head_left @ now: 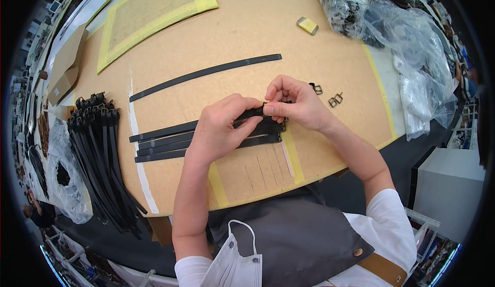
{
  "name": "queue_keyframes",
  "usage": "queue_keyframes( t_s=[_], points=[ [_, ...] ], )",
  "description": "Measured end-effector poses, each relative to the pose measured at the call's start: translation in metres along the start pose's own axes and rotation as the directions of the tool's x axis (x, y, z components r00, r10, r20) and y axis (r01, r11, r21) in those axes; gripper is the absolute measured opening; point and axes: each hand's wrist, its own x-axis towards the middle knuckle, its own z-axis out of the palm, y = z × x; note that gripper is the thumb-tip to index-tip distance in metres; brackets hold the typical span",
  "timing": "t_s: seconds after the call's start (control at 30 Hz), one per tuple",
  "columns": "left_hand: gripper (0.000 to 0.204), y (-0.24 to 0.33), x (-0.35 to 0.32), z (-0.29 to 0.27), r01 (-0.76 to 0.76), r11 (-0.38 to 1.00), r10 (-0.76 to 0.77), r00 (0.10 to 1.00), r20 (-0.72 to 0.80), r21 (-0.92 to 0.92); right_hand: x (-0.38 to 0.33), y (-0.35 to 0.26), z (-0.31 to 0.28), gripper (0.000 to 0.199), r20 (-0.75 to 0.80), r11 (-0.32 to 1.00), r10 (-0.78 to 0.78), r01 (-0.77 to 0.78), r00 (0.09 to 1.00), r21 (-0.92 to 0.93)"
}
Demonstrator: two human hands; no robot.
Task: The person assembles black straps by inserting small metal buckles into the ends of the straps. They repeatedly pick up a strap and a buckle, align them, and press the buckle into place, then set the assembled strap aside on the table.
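Note:
My left hand (221, 124) is closed, thumb and fingers pinching a black strap (246, 114) near its end. Against that same end, the fingertips of my right hand (296, 105) are pressed together; the small part between them is mostly hidden, though a bit of dark metal shows. Below my hands several black straps (170, 145) lie side by side, with buckles (282, 126) at their right ends. Farther off, a single black strap (206, 73) without a buckle lies flat. Loose metal buckles (335, 99) rest to the right of my right hand.
A bundle of buckled black straps (98, 153) hangs over the table's left edge. Yellow-taped board (154, 16) lies at the far left. A small yellow-wrapped block (308, 26) sits at the back, and clear plastic bags (407, 45) fill the right side.

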Motion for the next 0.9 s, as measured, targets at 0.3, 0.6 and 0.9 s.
queue_keyframes(
  t_s=[0.3,0.6,0.9],
  points=[
    [0.022,0.006,-0.003,-0.008,0.172,0.979,-0.181,0.980,-0.083,-0.113,-0.006,-0.008,-0.028,0.030,0.108,0.956,0.061,-0.089,0.992,0.280],
    [0.023,0.010,-0.004,-0.003,0.094,0.995,-0.094,0.996,-0.011,-0.022,-0.005,-0.010,0.001,0.031,0.053,0.995,0.027,-0.032,0.998,0.091],
    [0.025,0.009,-0.005,0.011,0.059,0.998,-0.059,0.998,0.025,0.010,-0.008,-0.007,0.013,0.021,0.033,0.979,0.154,-0.148,0.987,-0.141]
  ],
)
